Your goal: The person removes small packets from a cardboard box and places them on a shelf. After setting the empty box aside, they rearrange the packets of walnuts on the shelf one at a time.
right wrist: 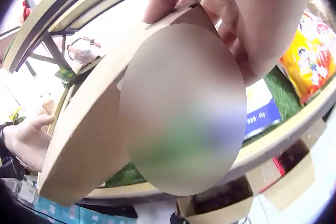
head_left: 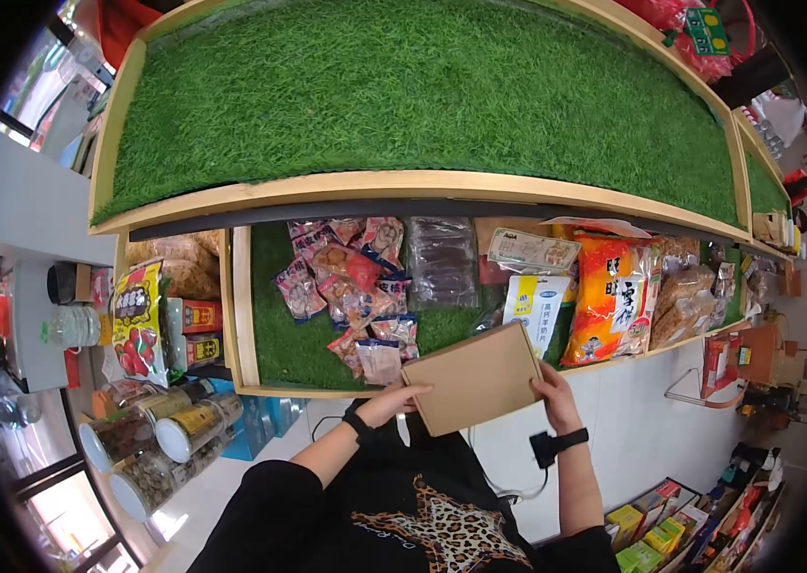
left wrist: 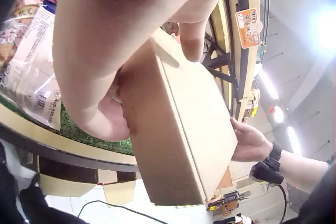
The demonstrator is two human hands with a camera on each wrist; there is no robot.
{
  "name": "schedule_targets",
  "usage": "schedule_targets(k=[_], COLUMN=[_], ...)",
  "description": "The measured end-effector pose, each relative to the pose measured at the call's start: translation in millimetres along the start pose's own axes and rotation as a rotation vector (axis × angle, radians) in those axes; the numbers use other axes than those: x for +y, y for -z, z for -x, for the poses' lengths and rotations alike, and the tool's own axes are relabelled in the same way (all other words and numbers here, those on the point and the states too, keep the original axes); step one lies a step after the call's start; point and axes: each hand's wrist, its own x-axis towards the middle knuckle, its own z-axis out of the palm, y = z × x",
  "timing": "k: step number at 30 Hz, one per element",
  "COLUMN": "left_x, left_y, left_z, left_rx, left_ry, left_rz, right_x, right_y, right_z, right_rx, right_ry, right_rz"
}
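A plain brown cardboard box (head_left: 472, 380) is held in front of the person's body, at the shelf's front edge. At its left end the left hand (head_left: 392, 405) grips it, thumb on the top face. The right hand (head_left: 557, 399) holds the right end, thumb also on top. In the left wrist view, the left hand (left wrist: 126, 40) curls round one end of the box (left wrist: 163, 140), its lid face closed. A blurred oval hides part of the right wrist view, where the right hand (right wrist: 241, 19) grips the box's (right wrist: 92, 124) near corner.
Behind the box, a grass-lined lower shelf (head_left: 303, 358) bears small snack packets (head_left: 356, 286), dark clear-wrapped packs (head_left: 442, 263), a white-and-blue packet (head_left: 537, 310) and an orange bag (head_left: 604, 296). An upper grass shelf (head_left: 422, 95) overhangs it. Lidded jars (head_left: 160, 439) stand at left.
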Motion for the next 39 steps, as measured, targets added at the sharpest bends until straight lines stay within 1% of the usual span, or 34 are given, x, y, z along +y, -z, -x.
schedule_targets(k=[1, 2, 5, 6, 7, 8, 9, 10, 11, 12, 13, 14, 16, 17, 18, 20, 21, 22, 23, 24, 25, 26, 27, 28, 29, 30, 31, 32, 33, 34, 35, 36, 38, 39], left_x=[-4, -8, -3, -9, -20, -25, -15, -24, -27, -30, -40, -47, -56, -59, -60, -59, -61, -73, -92, -92, -93, -94, -89, -83, -77, -69, -57, -58, -56, -54, -52, -46, -32, -24], left_y=[2, 3, -6, -4, 3, 7, -12, -13, -17, -20, -15, -15, -17, -15, -15, -13, -10, 3, 23, 26, 25, 24, 19, 16, 13, 7, 0, 3, 9, 15, 22, 27, 35, 37], left_z=[-10, -17, -25, -30, -37, -41, -28, -29, -27, -24, -23, -22, -18, -14, -10, -8, -8, -16, -28, -26, -27, -29, -26, -21, -19, -15, -9, -11, -14, -15, -16, -15, -13, -10], left_rx=[-0.007, -0.001, 0.127, 0.139, 0.176, 0.215, 0.331, 0.395, 0.407, 0.42, 0.372, 0.386, 0.535, 0.558, 0.568, 0.654, 0.68, 0.685, 0.676, 0.669, 0.68, 0.791, 0.901, 0.909, 0.994, 1.071, 1.053, 1.048, 1.094, 1.141, 1.134, 1.143, 1.136, 1.095], left_ry=[0.01, 0.009, -0.08, -0.081, -0.058, -0.034, -0.059, -0.061, -0.049, -0.037, -0.04, -0.039, -0.08, -0.107, -0.109, -0.073, -0.1, -0.106, -0.159, -0.21, -0.211, -0.289, -0.365, -0.36, -0.376, -0.391, -0.326, -0.326, -0.35, -0.374, -0.376, -0.382, -0.389, -0.476], left_rz=[0.048, 0.048, 0.103, 0.095, 0.076, 0.056, 0.063, 0.067, 0.087, 0.11, 0.101, 0.104, 0.072, -0.011, 0.001, -0.043, -0.071, -0.067, -0.173, -0.281, -0.28, -0.353, -0.429, -0.434, -0.608, -0.78, -0.731, -0.729, -0.796, -0.865, -0.866, -0.882, -0.897, -1.033], right_x=[-12, -25, -64, -73, -84, -84, -84, -82, -74, -60, -47, -37, -32, -31, -25, -5, 6, 10, 11, 13, 15, 13, 2, -6, -8, -7, -4, -2, 0, 4, 10, 14, 24, 32], right_y=[0, -1, -17, -23, -31, -37, -48, -57, -61, -64, -67, -69, -81, -82, -86, -87, -90, -94, -98, -102, -104, -105, -109, -114, -118, -120, -121, -121, -121, -123, -125, -130, -146, -156], right_z=[-10, -21, -61, -77, -92, -114, -133, -150, -173, -198, -213, -219, -216, -211, -204, -189, -182, -171, -159, -153, -155, -158, -159, -160, -161, -165, -170, -173, -173, -168, -162, -155, -136, -128], right_rx=[-0.016, -0.054, -0.224, -0.291, -0.364, -0.426, -0.486, -0.545, -0.551, -0.51, -0.465, -0.477, -0.175, -0.147, -0.162, 0.018, 0.012, 0.008, 0.02, 0.029, 0.123, 0.115, 0.104, 0.094, 0.076, 0.074, -0.015, -0.101, -0.096, -0.004, 0.088, 0.095, 0.051, 0.059], right_ry=[0.03, 0.058, 0.193, 0.249, 0.297, 0.297, 0.333, 0.369, 0.375, 0.507, 0.637, 0.641, 0.593, 0.57, 0.577, 0.984, 1.043, 1.052, 0.993, 0.934, 0.863, 0.867, 0.77, 0.673, 0.661, 0.659, 0.661, 0.66, 0.658, 0.751, 0.84, 0.833, 0.76, 0.752], right_rz=[0.009, 0.095, 0.391, 0.468, 0.612, 0.7, 0.775, 0.851, 0.839, 1.012, 1.182, 1.173, 1.468, 1.518, 1.52, 1.579, 1.663, 1.662, 1.615, 1.564, 1.572, 1.561, 1.542, 1.524, 1.583, 1.584, 1.594, 1.602, 1.606, 1.564, 1.52, 1.525, 1.459, 1.468])
